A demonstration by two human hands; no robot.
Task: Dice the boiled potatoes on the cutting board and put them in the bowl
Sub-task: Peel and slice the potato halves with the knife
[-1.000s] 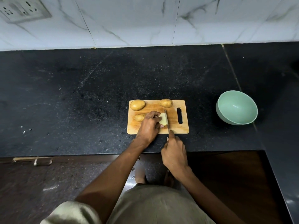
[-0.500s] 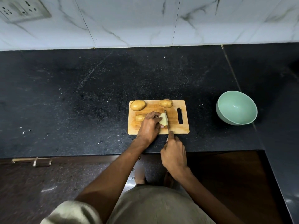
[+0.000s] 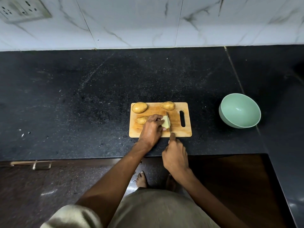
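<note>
A wooden cutting board lies on the black counter. Two whole potatoes sit along its far edge, one at the left and one near the middle. A third piece lies beside my left hand, partly hidden by it. My left hand holds a pale cut potato piece down on the board. My right hand grips a knife, index finger along its spine, with the blade against the right side of the cut piece. The knife's handle is hidden in my fist.
A mint-green bowl stands on the counter to the right of the board, with nothing in it. A marble-tiled wall with a socket plate runs behind. The counter turns toward me at the far right. A drawer handle sits below the counter edge.
Almost nothing differs; both hands hold their places at the cut potato piece, and the knife blade stays against it.
</note>
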